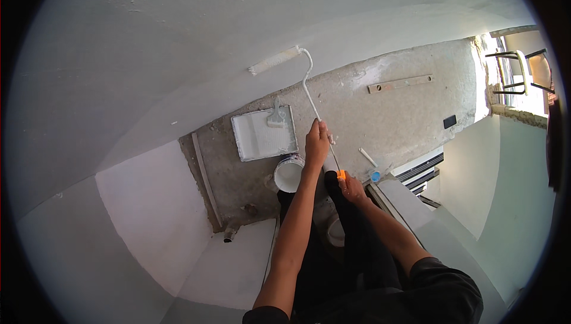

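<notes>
A paint roller (275,61) with a white, paint-covered sleeve rests at the lower part of the grey-white wall; whether it presses on it I cannot tell. Its bent, paint-coated rod runs back to both hands. My left hand (317,140) is closed around the rod partway along. Nearer my body, my right hand (353,188) grips the orange handle end. Left of the rod, a white paint tray (248,153) lies on the floor, with a small white paint-smeared brush or roller (276,116) in it. A bucket of white paint (289,176) stands beside my left forearm.
A spirit level (399,84) and a flat black rectangular object (449,122) lie on the concrete floor. Near my right hand are a white stick (368,157) and a small blue-topped container (375,176). A chair (526,71) stands far right; a pipe stub (229,236) juts out at left.
</notes>
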Demonstrator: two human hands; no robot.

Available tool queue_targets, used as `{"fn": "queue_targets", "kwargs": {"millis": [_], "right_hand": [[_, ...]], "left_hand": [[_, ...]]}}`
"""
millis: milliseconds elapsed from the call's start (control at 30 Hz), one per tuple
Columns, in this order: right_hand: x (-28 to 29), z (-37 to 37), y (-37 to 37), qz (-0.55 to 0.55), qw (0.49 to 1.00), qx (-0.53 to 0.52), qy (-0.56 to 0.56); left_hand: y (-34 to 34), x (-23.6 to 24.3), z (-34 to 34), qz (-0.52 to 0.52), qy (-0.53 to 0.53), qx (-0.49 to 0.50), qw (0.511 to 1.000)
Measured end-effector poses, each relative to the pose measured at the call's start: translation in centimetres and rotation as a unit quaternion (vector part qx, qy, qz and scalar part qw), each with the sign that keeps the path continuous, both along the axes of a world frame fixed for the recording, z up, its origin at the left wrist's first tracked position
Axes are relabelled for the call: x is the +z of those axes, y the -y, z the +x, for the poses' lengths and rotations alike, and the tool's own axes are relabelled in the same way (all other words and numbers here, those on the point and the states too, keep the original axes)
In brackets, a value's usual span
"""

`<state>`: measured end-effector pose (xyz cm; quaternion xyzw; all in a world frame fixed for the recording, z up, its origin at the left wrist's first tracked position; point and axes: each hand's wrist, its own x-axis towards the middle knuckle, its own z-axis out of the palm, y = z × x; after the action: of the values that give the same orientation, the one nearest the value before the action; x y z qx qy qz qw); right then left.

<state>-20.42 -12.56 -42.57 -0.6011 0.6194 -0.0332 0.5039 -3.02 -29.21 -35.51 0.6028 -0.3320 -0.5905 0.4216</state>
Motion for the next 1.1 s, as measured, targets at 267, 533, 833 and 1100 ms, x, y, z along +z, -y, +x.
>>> {"fn": "queue_targets", "kwargs": {"millis": [267,533,833,1100], "right_hand": [[5.8,1.9,0.0,-0.03,0.998,0.04,0.042],[20.8,17.6,8.3,-0.202,0.955,0.112,0.187],[16.6,22.2,5.9,-0.171,0.967,0.01,0.189],[7.9,16.4,-5.8,-0.038,0.998,0.019,0.055]], "left_hand": [[-4.3,10.1,3.1,-0.075,0.063,0.094,0.991],[0.0,32.3,15.2,-0.283,0.151,0.149,0.935],[0.9,26.9,17.8,-0.219,0.221,0.1,0.945],[-6.5,8.0,15.2,-0.04,0.205,0.078,0.975]]}}
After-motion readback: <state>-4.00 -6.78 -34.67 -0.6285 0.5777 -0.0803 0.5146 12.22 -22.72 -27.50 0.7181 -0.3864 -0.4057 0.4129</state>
